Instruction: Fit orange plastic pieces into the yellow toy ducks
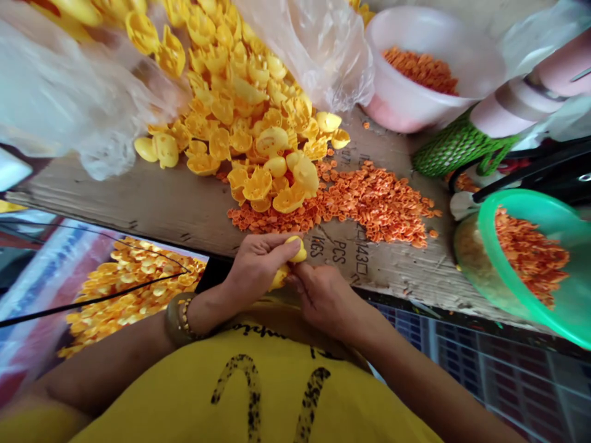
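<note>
My left hand [256, 261] grips a small, rounded yellow plastic toy shell [295, 248], its thumb pressed on top, close to my body at the table's front edge. The fingers of my right hand [329, 299] are pinched together against the shell's right side. Whatever sits between those fingertips is hidden. Just beyond my hands lies a spread of small orange plastic pieces [378, 203]. A large heap of hollow yellow shells [240, 92] covers the table behind, some of them resting on the orange pieces.
Clear plastic bags [318, 49] lie over and beside the heap. To the right stand a white tub [388, 111] and a green-rimmed tub [489, 227], both holding orange pieces, with a pink bottle [503, 107] in green netting between. More yellow shells [133, 283] fill a container below left.
</note>
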A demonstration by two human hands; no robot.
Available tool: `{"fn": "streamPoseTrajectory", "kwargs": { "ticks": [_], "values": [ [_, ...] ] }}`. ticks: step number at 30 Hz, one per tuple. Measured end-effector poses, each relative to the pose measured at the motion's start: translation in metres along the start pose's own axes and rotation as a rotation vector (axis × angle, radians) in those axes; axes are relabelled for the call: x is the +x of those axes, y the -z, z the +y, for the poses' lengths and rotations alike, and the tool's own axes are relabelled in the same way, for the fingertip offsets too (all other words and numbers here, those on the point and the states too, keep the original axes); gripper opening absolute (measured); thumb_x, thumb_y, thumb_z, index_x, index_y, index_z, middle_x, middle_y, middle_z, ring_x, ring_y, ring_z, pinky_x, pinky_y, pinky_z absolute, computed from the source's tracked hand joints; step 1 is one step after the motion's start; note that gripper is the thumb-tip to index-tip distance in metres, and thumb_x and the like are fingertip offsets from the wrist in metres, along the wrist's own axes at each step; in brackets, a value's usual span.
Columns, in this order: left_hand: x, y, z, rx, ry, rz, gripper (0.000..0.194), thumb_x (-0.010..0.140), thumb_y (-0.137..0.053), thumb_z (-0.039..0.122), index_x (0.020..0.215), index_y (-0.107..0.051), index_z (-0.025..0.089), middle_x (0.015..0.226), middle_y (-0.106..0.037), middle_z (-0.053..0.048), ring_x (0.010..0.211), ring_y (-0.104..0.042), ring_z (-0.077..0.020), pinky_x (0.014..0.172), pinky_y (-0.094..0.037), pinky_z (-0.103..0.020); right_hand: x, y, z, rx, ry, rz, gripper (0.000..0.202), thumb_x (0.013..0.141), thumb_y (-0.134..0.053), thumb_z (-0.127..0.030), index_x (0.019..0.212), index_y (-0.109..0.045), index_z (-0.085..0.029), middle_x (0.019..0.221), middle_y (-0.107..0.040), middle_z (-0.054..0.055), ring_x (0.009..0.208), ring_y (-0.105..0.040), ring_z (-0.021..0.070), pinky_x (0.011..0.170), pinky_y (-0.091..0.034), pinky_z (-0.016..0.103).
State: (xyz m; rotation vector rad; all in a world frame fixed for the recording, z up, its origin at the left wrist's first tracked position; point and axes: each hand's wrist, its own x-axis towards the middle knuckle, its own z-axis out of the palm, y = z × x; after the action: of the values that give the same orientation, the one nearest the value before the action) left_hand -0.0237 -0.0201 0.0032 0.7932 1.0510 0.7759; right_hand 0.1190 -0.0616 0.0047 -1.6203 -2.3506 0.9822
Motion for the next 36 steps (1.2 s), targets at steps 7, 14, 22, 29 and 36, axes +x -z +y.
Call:
{"fn": "streamPoseTrajectory", "kwargs": {
  "ticks": [7, 14, 22, 29, 36],
  "values": [
    [0.010, 0.004, 0.007, -0.011, 0.044, 0.064, 0.021, 0.067, -0.072, 0.033, 0.063, -0.068, 0.012, 0.061, -0.060, -0.002, 0.054, -0.051, -0.0088, 0.048, -0.039, -0.018, 0.013, 0.010, -0.001, 0.239, -0.033, -0.101, 0.025, 0.095, -0.036, -0.026, 0.089, -0.058, -0.015, 0.082, -0.067, 0.007, 0.069, -0.059, 0.0153, 0.060, -0.036, 0.024],
    [0.014, 0.016, 0.014, -0.262, 0.226, 0.289, 0.027, 0.068, -0.069, 0.028, 0.089, -0.065, 0.013, 0.072, -0.069, -0.009, 0.053, -0.063, -0.0193, 0.045, -0.049, -0.027, 0.043, 0.060, 0.043, 0.198, -0.196, 0.815, 0.028, 0.086, -0.054, -0.041, 0.070, -0.056, -0.018, 0.059, -0.054, -0.002, 0.053, -0.046, 0.0106, 0.051, -0.036, 0.022],
    [0.035, 0.000, 0.027, -0.328, 0.306, 0.168, 0.011, 0.078, -0.056, 0.016, 0.085, -0.062, 0.010, 0.072, -0.066, -0.009, 0.055, -0.065, -0.0187, 0.046, -0.052, -0.026, 0.120, 0.092, 0.069, 0.357, -0.063, 0.619, 0.029, 0.087, -0.051, -0.039, 0.082, -0.064, -0.014, 0.065, -0.060, 0.001, 0.057, -0.052, 0.0116, 0.055, -0.041, 0.024],
    [0.048, 0.012, 0.049, -0.393, 0.181, 0.194, 0.012, 0.083, -0.047, 0.016, 0.087, -0.058, 0.015, 0.070, -0.066, -0.008, 0.059, -0.067, -0.0222, 0.045, -0.052, -0.029, 0.059, 0.072, 0.103, 0.208, -0.128, 0.689, 0.020, 0.080, -0.062, -0.029, 0.070, -0.068, -0.013, 0.067, -0.064, 0.003, 0.066, -0.055, 0.0148, 0.065, -0.043, 0.027],
    [0.030, 0.003, 0.040, -0.465, 0.284, 0.185, 0.019, 0.084, -0.045, 0.018, 0.082, -0.063, 0.011, 0.069, -0.068, -0.013, 0.061, -0.068, -0.0231, 0.052, -0.055, -0.030, 0.051, 0.020, 0.099, -0.192, -0.258, 0.612, 0.015, 0.077, -0.066, -0.025, 0.089, -0.072, -0.018, 0.088, -0.064, 0.009, 0.089, -0.054, 0.0230, 0.084, -0.037, 0.040]
  ]
}}
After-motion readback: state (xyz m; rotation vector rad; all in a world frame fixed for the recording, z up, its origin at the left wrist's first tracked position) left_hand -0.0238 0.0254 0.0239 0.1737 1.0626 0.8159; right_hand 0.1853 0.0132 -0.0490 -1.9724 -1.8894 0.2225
